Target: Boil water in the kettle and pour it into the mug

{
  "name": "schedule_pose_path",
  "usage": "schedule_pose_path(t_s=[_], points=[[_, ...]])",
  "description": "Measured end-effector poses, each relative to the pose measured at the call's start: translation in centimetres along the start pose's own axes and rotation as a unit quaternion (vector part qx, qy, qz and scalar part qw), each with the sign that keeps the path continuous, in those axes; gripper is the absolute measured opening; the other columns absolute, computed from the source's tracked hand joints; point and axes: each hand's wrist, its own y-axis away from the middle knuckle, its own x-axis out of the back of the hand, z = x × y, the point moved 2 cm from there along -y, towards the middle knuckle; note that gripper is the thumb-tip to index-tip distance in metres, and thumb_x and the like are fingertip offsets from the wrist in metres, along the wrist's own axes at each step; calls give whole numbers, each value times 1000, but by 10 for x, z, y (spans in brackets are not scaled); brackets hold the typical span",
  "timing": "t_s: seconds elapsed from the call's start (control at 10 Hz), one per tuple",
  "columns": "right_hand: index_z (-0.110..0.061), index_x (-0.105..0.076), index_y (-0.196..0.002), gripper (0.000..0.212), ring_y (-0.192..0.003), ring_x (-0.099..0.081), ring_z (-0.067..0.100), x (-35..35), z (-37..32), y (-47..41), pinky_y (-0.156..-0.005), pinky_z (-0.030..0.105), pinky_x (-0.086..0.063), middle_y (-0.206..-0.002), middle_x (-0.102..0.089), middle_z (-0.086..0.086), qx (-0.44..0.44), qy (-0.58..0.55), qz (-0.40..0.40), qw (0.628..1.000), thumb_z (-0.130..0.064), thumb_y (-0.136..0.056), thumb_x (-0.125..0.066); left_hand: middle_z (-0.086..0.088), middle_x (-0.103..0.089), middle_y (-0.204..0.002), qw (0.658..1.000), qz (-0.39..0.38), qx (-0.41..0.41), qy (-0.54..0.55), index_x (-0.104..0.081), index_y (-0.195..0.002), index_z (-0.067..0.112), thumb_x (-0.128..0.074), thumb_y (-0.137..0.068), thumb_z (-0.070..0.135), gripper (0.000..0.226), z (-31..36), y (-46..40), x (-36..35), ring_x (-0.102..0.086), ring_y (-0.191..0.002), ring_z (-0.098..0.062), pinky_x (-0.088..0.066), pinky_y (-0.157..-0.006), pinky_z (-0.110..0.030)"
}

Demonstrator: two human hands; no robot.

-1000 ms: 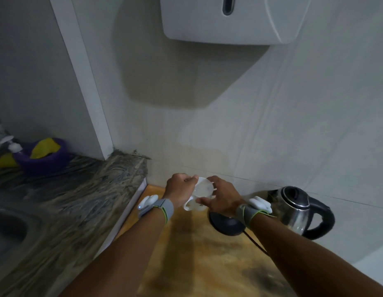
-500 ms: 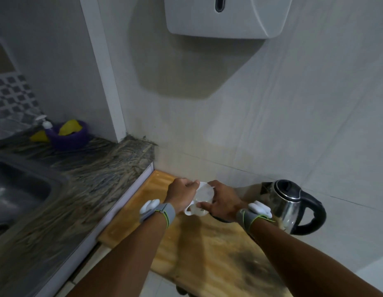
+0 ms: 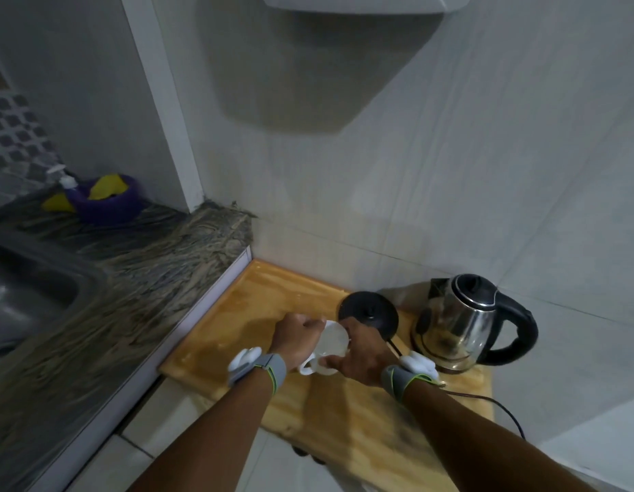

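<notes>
A white mug [image 3: 330, 348] is held between both hands above a wooden shelf [image 3: 258, 307]. My left hand [image 3: 297, 337] grips its left side and my right hand [image 3: 361, 353] grips its right side; its handle points down toward me. A steel kettle [image 3: 457, 323] with a black lid and handle stands on the shelf to the right, off its round black base [image 3: 368, 310], which lies just behind the mug. Both wrists wear grey bands.
A dark stone counter [image 3: 131, 285] with a steel sink [image 3: 28, 296] lies to the left, higher than the shelf. A purple bowl [image 3: 106, 204] with yellow items sits at its back. A white dispenser [image 3: 361, 1] hangs on the tiled wall. A black cord [image 3: 500, 406] trails right.
The view has tilted down and back, so the sink, the kettle base and the shelf's front edge show more. Both hands still hold the mug, now lower in view and nearer me.
</notes>
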Motion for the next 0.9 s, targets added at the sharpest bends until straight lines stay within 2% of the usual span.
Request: schedule_pose_path(t_s=[0.1,0.3,0.4,0.5,0.6,0.7,0.8,0.9], points=[[-30,-47,-121,80,-95,-58,16,-7,3,4,-79,37,-57,-113,-60,-5,-11,-7,-4,1000,-66,-56,-79,-9,-77,-90,1000,-6,4,9,-79,-94,8,-61,-99,44,40,-9,1,-7,-72,-95,-33,-54,-83,-36],[-29,-47,-120,79,-95,-58,18,-16,4,9,-75,34,-56,-113,-61,-3,-15,-5,-5,1000,-64,-58,-81,-14,-78,-95,1000,1,12,2,-77,-96,4,-59,-100,44,44,-22,2,-9,-71,-90,-29,-49,-75,-32],[-28,-46,-120,78,-96,-58,19,-17,3,8,-74,31,-55,-115,-61,-2,-12,-7,-8,1000,-61,-60,-82,-13,-77,-100,1000,4,19,12,-77,-101,4,-59,-100,45,45,-23,1,-8,-71,-96,-30,-53,-82,-34],[-27,-45,-121,78,-97,-58,20,-16,2,9,-73,30,-53,-116,-60,-1,-14,-8,-10,1000,-60,-60,-83,-14,-76,-98,1000,4,19,4,-77,-98,5,-59,-100,45,44,-22,1,-7,-70,-94,-31,-53,-82,-35],[-27,-43,-125,84,-98,-58,19,-15,2,9,-75,30,-54,-117,-60,-1,-20,-2,-16,1000,-60,-59,-83,-20,-75,-95,1000,-2,14,-18,-74,-95,0,-58,-100,46,49,-18,0,-7,-68,-87,-32,-48,-74,-33],[-24,-37,-138,99,-107,-59,22,-10,0,10,-83,31,-54,-125,-59,1,-29,-5,-19,999,-62,-58,-82,-15,-76,-99,999,-16,9,-31,-76,-100,3,-58,-101,45,45,-11,1,-5,-70,-97,-33,-53,-82,-36],[-24,-39,-138,98,-108,-59,20,-1,-1,7,-85,31,-54,-127,-59,0,-39,-27,-20,999,-66,-59,-78,-11,-77,-103,999,-13,-1,-29,-76,-103,6,-59,-101,45,42,0,0,0,-70,-100,-33,-52,-84,-36],[-26,-44,-129,87,-99,-60,16,14,-1,5,-80,27,-52,-121,-62,-4,-54,-50,13,997,-74,-61,-69,-10,-77,-107,999,0,-10,-34,-74,-96,10,-60,-100,43,36,18,3,9,-70,-109,-32,-50,-87,-33]])
